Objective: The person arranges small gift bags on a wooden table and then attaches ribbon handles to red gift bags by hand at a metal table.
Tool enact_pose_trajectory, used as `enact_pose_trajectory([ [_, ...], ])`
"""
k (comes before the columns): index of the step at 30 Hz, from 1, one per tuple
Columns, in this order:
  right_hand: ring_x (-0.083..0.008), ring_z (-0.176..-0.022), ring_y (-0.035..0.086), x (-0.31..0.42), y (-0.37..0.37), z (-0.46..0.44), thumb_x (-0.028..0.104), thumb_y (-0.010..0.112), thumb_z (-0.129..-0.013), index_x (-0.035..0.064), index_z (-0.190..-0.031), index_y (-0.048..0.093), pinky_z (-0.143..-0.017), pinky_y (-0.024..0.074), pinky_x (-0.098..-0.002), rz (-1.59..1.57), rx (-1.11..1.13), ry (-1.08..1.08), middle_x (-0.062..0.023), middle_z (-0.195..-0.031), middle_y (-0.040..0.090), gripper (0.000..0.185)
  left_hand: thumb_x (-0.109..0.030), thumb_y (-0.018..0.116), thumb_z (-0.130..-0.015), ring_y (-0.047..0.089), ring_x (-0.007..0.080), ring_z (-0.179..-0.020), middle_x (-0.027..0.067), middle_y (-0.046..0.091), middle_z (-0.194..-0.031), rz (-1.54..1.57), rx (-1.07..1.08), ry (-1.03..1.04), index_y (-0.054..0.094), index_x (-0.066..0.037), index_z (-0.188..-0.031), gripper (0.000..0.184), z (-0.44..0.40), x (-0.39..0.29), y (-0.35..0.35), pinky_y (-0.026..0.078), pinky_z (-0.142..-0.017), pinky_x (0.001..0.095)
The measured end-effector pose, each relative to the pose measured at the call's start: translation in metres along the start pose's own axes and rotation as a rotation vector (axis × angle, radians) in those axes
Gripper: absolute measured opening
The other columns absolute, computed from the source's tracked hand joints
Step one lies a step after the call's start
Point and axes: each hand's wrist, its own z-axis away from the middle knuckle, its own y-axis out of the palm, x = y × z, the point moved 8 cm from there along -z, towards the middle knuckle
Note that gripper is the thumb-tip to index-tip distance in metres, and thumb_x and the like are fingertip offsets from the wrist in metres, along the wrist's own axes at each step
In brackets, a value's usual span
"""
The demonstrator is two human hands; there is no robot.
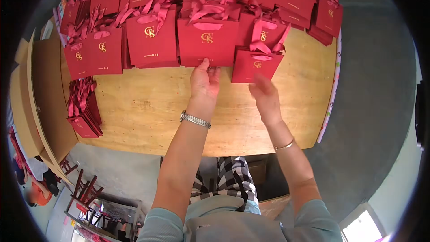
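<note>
My left hand point(206, 80), with a watch at the wrist, is at the bottom edge of a red paper bag point(208, 40) in the middle of the front row. Its thumb lies on the bag's front, and the other fingers are partly behind the lower edge. My right hand point(265, 92) is blurred, just below a smaller red bag point(256, 69) with pink ribbon handles; its fingers are curled and whether they touch the bag is unclear. Gold lettering shows on the bags.
More red bags point(151, 38) stand in rows along the back of the wooden table point(148, 107). A small stack of bags point(85, 121) lies at the left. Beside the table is an open cardboard box point(45, 98). A person point(40, 192) is at the far lower left, near stools.
</note>
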Motion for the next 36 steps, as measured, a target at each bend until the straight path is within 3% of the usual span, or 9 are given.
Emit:
enact_pose_trajectory([
  [2, -0.0358, -0.131, 0.045, 0.1, 0.043, -0.013, 0.025, 0.063, -0.089, -0.0057, -0.142, 0.034, -0.104, 0.0394, -0.0455, 0.221, 0.14, -0.507, -0.0267, -0.139, 0.046, 0.068, -0.01, 0.054, -0.096, 0.057, 0.0176, -0.104, 0.0021, 0.06, -0.113, 0.01, 0.062, 0.019, 0.053, -0.011, -0.119, 0.023, -0.004, 0.001, -0.007, 0.047, -0.091, 0.0364],
  [5, -0.0357, -0.14, 0.03, 0.166, 0.103, -0.072, 0.053, 0.058, -0.087, -0.0015, -0.144, 0.035, -0.113, 0.0244, -0.0499, 0.886, -0.084, -0.994, -0.0227, -0.148, 0.036, 0.082, -0.01, 0.055, -0.096, 0.057, 0.0161, -0.102, 0.0008, 0.06, -0.112, -0.004, 0.119, 0.06, 0.053, -0.014, -0.121, 0.025, 0.0, 0.001, -0.004, 0.046, -0.089, 0.0356],
  [6, -0.0365, -0.142, 0.026, 0.179, 0.118, -0.097, 0.063, 0.052, -0.087, -0.0003, -0.144, 0.034, -0.115, 0.0202, -0.0503, 1.009, -0.127, -1.07, -0.0207, -0.151, 0.032, 0.088, -0.01, 0.055, -0.096, 0.057, 0.0154, -0.101, 0.0001, 0.06, -0.111, -0.033, 0.097, 0.071, 0.052, -0.015, -0.121, 0.026, 0.004, 0.0, -0.006, 0.046, -0.088, 0.0352],
  [9, -0.0324, -0.136, 0.037, 0.163, 0.146, -0.164, 0.08, 0.04, -0.081, 0.0016, -0.141, 0.041, -0.111, 0.0277, -0.0488, 1.139, 0.311, -0.695, -0.0199, -0.143, 0.044, 0.099, -0.011, 0.057, -0.095, 0.054, 0.0142, -0.108, -0.0024, 0.057, -0.12, -0.069, 0.097, 0.049, 0.045, -0.023, -0.129, 0.038, 0.012, 0.0, -0.002, 0.043, -0.091, 0.0358],
  [12, -0.0314, -0.128, 0.048, 0.157, 0.162, -0.151, 0.08, 0.041, -0.08, 0.0045, -0.138, 0.047, -0.108, 0.0313, -0.0497, 1.261, 0.489, -0.752, -0.0182, -0.132, 0.055, 0.095, -0.01, 0.058, -0.094, 0.049, 0.0143, -0.116, -0.003, 0.052, -0.128, 0.038, 0.134, 0.08, 0.038, -0.027, -0.135, 0.048, 0.007, 0.001, 0.0, 0.041, -0.095, 0.0384],
  [13, -0.0351, -0.115, 0.056, 0.16, 0.164, -0.139, 0.069, 0.041, -0.088, 0.0036, -0.127, 0.056, -0.098, 0.0425, -0.0467, 1.235, 0.451, -0.941, -0.021, -0.12, 0.062, 0.078, -0.009, 0.059, -0.094, 0.047, 0.0145, -0.119, -0.0029, 0.049, -0.132, 0.126, 0.185, 0.12, 0.035, -0.029, -0.137, 0.053, 0.006, -0.001, 0.003, 0.04, -0.097, 0.0398],
  [19, -0.0323, -0.095, 0.063, 0.15, 0.182, -0.161, 0.06, 0.04, -0.093, 0.0048, -0.091, 0.065, -0.079, 0.0514, -0.0452, 1.5, 0.395, -0.912, -0.0138, -0.095, 0.067, 0.061, -0.006, 0.057, -0.094, 0.048, 0.0189, -0.12, 0.0025, 0.045, -0.136, 0.144, 0.207, 0.152, 0.029, -0.022, -0.14, 0.056, 0.025, -0.008, 0.032, 0.043, -0.099, 0.0437],
  [25, -0.0277, -0.095, 0.065, 0.137, 0.188, -0.177, 0.058, 0.043, -0.093, 0.0092, -0.099, 0.069, -0.079, 0.0534, -0.043, 1.398, 0.223, -0.978, -0.0091, -0.098, 0.067, 0.055, 0.0, 0.057, -0.092, 0.059, 0.0229, -0.105, 0.0109, 0.048, -0.131, -0.025, -0.14, 0.144, 0.033, -0.011, -0.135, 0.05, 0.0, -0.016, 0.021, 0.057, -0.081, 0.0435],
  [36, -0.0335, -0.086, 0.065, 0.124, 0.179, -0.196, 0.058, 0.041, -0.094, 0.0066, -0.092, 0.065, -0.074, 0.0532, -0.0443, 1.159, 0.169, -0.993, -0.0118, -0.093, 0.067, 0.057, -0.001, 0.064, -0.088, 0.065, 0.0203, -0.087, 0.0096, 0.06, -0.114, -0.115, -0.069, 0.264, 0.044, -0.007, -0.125, 0.042, -0.024, -0.018, 0.008, 0.059, -0.062, 0.0353],
])
